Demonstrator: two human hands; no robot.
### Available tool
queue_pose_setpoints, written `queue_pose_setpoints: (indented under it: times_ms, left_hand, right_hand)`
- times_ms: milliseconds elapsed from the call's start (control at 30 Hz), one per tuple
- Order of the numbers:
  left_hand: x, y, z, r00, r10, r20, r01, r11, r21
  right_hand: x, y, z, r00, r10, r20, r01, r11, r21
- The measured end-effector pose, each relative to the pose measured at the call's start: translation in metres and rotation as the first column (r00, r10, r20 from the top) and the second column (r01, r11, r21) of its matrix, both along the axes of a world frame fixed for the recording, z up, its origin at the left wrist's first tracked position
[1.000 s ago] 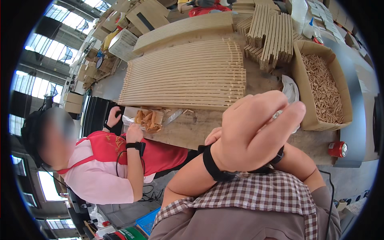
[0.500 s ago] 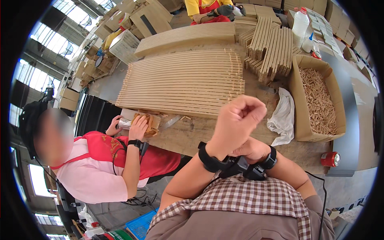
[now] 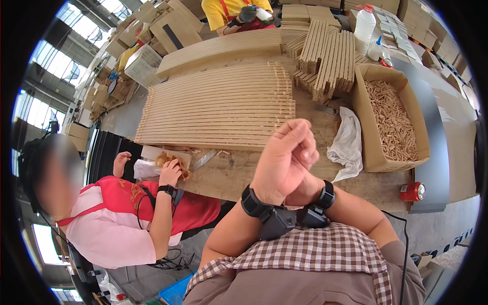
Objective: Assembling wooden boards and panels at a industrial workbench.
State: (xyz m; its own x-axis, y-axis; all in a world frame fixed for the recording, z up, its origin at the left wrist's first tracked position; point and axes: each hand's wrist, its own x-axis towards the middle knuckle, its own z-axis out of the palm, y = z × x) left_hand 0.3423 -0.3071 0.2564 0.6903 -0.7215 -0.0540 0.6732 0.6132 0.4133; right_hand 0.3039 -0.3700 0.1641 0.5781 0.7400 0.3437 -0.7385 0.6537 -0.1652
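Observation:
In front of my chest my wrists cross. My left hand (image 3: 287,165) is raised, its fingers curled in and the bare palm side partly showing; nothing is visible in it. Behind and below it sits my right hand (image 3: 308,190), mostly covered by the left, its fingers hidden. Both wrists wear black straps with dark devices. Just beyond my hands, a wide row of long thin wooden strips (image 3: 213,107) lies on the wooden table (image 3: 244,175), with small dowels standing out along the ends.
A cardboard box (image 3: 370,129) of wooden dowels (image 3: 390,119) stands right, beside a white cloth (image 3: 347,145) and red can (image 3: 412,191). Stacked wooden pieces (image 3: 328,61) lie behind. At left a co-worker (image 3: 137,213) handles a brown-stained packet (image 3: 173,163); another (image 3: 231,18) holds a white bottle.
My left hand has turned, showing more of its palm side; the wrists stay crossed. The view has shifted slightly. The left co-worker's one hand has lifted off the white wrapping.

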Motion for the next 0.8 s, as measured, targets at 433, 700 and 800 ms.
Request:
queue_pose_setpoints:
  times_ms: [433, 700, 800]
  left_hand:
    - [-0.047, 0.063, 0.119, 0.869, -0.082, 0.488, 0.459, 0.501, -0.733]
    - [-0.051, 0.063, 0.123, 0.893, 0.081, 0.443, 0.360, 0.464, -0.809]
    - [-0.053, 0.063, 0.125, 0.879, -0.052, 0.474, 0.441, 0.467, -0.767]
  right_hand:
    - [-0.038, 0.008, 0.088, 0.346, -0.434, 0.832, 0.887, 0.440, -0.139]
    - [-0.046, -0.005, 0.091, 0.357, -0.437, 0.826, 0.813, 0.581, -0.044]
    - [-0.040, 0.008, 0.088, 0.391, -0.450, 0.803, 0.822, 0.563, -0.085]
